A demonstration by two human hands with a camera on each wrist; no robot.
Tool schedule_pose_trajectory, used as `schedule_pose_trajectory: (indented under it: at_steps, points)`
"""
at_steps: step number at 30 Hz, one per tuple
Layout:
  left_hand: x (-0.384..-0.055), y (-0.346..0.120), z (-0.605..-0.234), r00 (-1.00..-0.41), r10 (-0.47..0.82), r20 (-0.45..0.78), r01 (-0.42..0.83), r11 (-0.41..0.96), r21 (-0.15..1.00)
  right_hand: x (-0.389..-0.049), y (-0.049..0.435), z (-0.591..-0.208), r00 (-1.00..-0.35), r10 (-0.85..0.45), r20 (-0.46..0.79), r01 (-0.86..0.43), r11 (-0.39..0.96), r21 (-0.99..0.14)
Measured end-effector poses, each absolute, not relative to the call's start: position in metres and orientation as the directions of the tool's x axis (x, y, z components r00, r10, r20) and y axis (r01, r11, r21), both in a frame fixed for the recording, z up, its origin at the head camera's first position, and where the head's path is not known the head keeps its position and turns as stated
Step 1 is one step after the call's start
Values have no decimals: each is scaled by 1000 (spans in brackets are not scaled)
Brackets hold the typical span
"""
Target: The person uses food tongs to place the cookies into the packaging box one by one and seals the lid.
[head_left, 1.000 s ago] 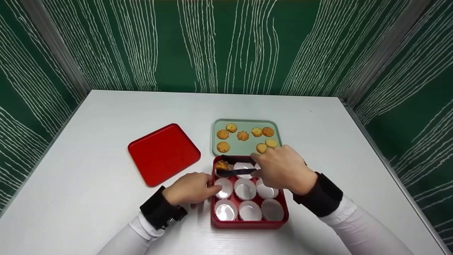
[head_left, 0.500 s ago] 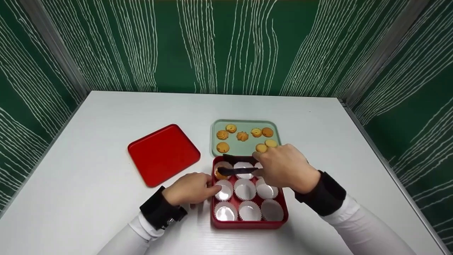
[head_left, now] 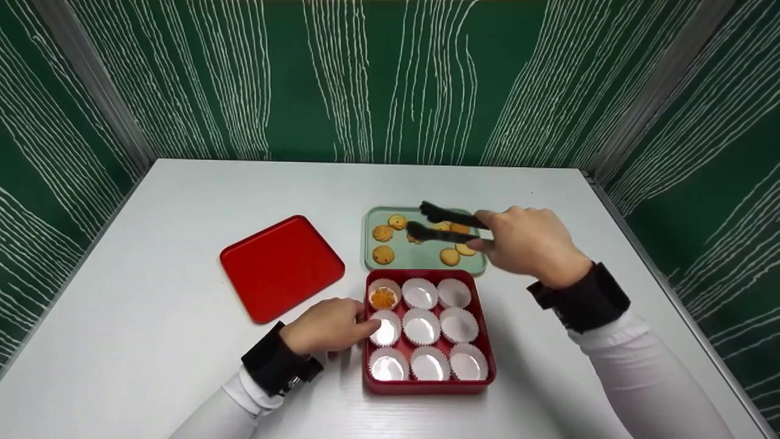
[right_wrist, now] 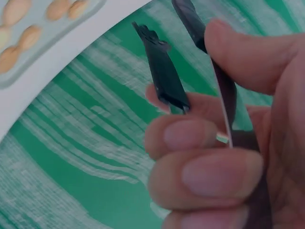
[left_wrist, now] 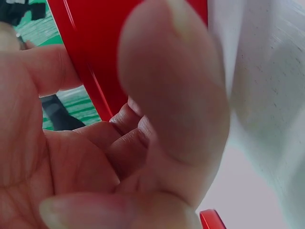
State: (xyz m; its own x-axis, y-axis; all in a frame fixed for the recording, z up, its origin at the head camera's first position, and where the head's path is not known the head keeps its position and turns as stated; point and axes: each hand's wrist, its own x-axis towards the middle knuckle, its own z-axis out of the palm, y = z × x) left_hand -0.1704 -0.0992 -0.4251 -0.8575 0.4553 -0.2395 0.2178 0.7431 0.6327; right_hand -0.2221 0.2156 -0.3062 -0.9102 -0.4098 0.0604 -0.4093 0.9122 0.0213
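My left hand (head_left: 332,323) grips the left wall of a red square box (head_left: 429,386), thumb over the rim. White paper cups (head_left: 421,327) stand in rows inside it. The far-left cup holds one swirled cookie (head_left: 382,298). My right hand (head_left: 533,241) holds black-tipped tongs (head_left: 448,235) above a pale green tray (head_left: 414,262) of cookies, partly covering a few. The tongs' tips are apart with nothing between them, as the right wrist view of the tongs (right_wrist: 167,71) also shows. In the left wrist view, the thumb hides much of the red wall (left_wrist: 90,28).
A red tray or lid (head_left: 283,268) lies at an angle on the white table (head_left: 152,305), left of the box. Behind the box sits the green tray, nearly touching it. A green wall with white streaks (head_left: 390,79) rises at the table's far edge.
The right hand's tongs have let go of the swirled cookie in the far-left cup. They have risen and moved away to above the green tray. The left hand stays on the box.
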Motion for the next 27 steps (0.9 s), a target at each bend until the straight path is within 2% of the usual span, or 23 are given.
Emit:
schedule_pose_trajectory:
  at_steps: [6,13,27]
  points:
    - [-171,-99,-427,-855,452,-254,196,736,648,-245,240,-317,-946,-320,-56,-321,947,17]
    - [-173,-99,-428,-855,447,-264,179,731,659,-257,250,-331,-935,-292,-199,-301,953,15]
    - [-171,-97,-427,-861,445,-247,189,730,657,-263,246,-343,-915,-301,-271,-315,949,11]
